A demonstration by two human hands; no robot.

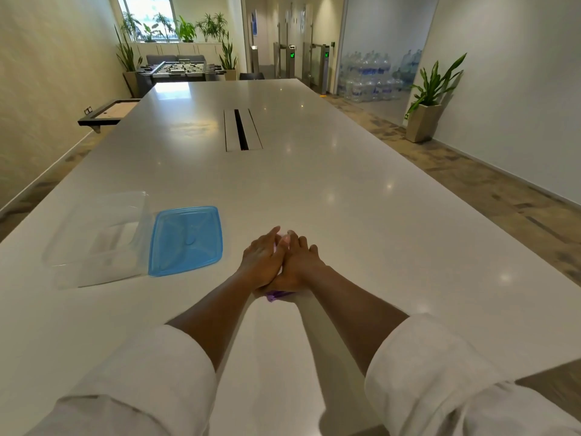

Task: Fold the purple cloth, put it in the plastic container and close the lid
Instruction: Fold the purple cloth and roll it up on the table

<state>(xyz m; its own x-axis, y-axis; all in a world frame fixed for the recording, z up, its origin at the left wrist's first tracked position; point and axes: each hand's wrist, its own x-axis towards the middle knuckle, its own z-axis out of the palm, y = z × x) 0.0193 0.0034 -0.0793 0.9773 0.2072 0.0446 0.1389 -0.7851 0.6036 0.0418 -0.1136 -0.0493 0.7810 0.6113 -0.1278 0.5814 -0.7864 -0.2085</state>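
Observation:
The purple cloth [273, 296] is almost wholly hidden under my two hands; only a small purple corner shows at the wrists and a pale sliver by the fingertips. My left hand [261, 260] and my right hand [301, 262] lie flat and side by side on it, pressing it onto the white table [361, 221]. To the left stands the clear plastic container [94, 240], open and with nothing in it. Its blue lid [187, 240] lies flat on the table, touching the container's right side.
A cable slot [241, 129] is set into the table's middle, farther away. The table's left edge runs close past the container. Beyond the table are a foosball table [180, 69], potted plants and stacked water bottles [374, 77].

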